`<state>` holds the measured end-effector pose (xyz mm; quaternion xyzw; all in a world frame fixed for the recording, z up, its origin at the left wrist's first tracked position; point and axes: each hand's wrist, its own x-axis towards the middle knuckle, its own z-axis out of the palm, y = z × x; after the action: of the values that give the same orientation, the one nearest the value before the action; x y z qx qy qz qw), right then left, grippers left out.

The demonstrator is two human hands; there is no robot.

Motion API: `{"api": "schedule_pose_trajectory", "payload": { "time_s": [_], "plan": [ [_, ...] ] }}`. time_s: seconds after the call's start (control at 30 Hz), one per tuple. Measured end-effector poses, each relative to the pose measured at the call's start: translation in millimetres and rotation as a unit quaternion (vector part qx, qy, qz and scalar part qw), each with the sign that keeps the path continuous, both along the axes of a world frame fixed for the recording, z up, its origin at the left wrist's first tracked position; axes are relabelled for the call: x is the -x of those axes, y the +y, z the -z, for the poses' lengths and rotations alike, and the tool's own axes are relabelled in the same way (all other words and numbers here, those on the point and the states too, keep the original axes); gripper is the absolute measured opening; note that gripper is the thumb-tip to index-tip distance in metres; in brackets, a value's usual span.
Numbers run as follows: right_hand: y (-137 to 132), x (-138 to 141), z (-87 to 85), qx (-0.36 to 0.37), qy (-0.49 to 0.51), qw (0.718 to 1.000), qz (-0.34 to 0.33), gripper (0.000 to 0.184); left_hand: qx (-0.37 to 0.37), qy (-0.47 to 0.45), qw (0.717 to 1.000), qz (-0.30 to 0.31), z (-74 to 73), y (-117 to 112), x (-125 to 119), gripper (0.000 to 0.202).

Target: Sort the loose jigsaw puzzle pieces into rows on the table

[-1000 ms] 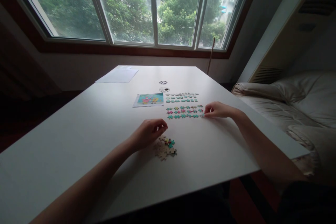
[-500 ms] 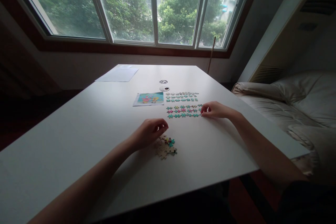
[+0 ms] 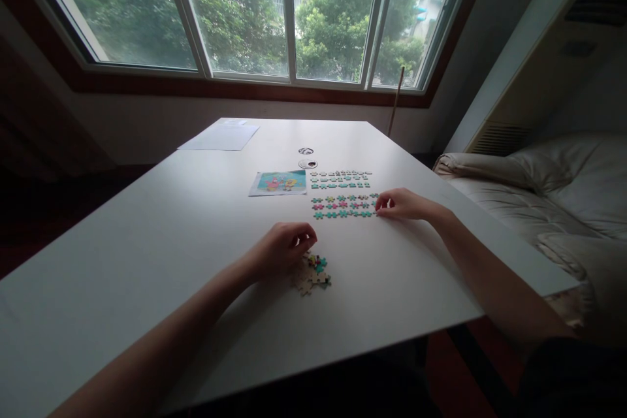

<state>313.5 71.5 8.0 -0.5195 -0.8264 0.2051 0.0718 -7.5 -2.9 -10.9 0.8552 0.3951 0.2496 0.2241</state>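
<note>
Rows of small teal, pink and yellow puzzle pieces (image 3: 343, 206) lie sorted on the white table (image 3: 147, 255). My right hand (image 3: 399, 204) rests at the right end of the nearest rows, fingers pinched at a piece there. My left hand (image 3: 283, 248) hovers with curled fingers over a loose pile of puzzle pieces (image 3: 311, 273) near the front, touching its left side. What its fingers hold is hidden. A colourful reference picture (image 3: 278, 182) lies left of the rows.
A sheet of paper (image 3: 220, 136) lies at the far left of the table, and two round cable grommets (image 3: 307, 158) sit beyond the rows. A cream sofa (image 3: 548, 189) stands right of the table. Large windows fill the far wall.
My right hand slid slightly left along the near row of pieces. My left hand shifted a little over the loose pile.
</note>
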Motion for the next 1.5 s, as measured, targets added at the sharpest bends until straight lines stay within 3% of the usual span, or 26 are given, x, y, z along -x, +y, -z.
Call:
{"api": "schedule_pose_trajectory", "payload": {
  "time_s": [0.3,0.47,0.8,0.93,1.17,1.5],
  "plan": [
    [-8,12,-6.5,-0.129,0.032,0.991,-0.031,0.018,0.002,0.007,1.0,-0.002,-1.9,0,-1,0.017],
    [-22,35,-7.5,-0.178,0.097,0.975,-0.089,0.013,0.003,0.019,1.0,0.0,-5.2,1,2,0.018],
    [-74,97,0.8,-0.096,0.121,0.945,-0.287,0.021,0.056,0.13,0.989,0.054,-21.9,4,28,0.015],
    [-78,99,5.7,-0.083,0.105,0.947,-0.291,0.024,0.061,0.135,0.988,0.043,-25.2,4,31,0.018],
    [-76,98,5.5,-0.088,0.103,0.949,-0.286,0.023,0.053,0.13,0.987,0.083,-24.6,3,27,0.017],
    [-76,99,7.6,-0.1,0.116,0.943,-0.294,0.022,-0.013,0.099,0.995,0.027,-11.0,8,25,0.016]
  ]
}}
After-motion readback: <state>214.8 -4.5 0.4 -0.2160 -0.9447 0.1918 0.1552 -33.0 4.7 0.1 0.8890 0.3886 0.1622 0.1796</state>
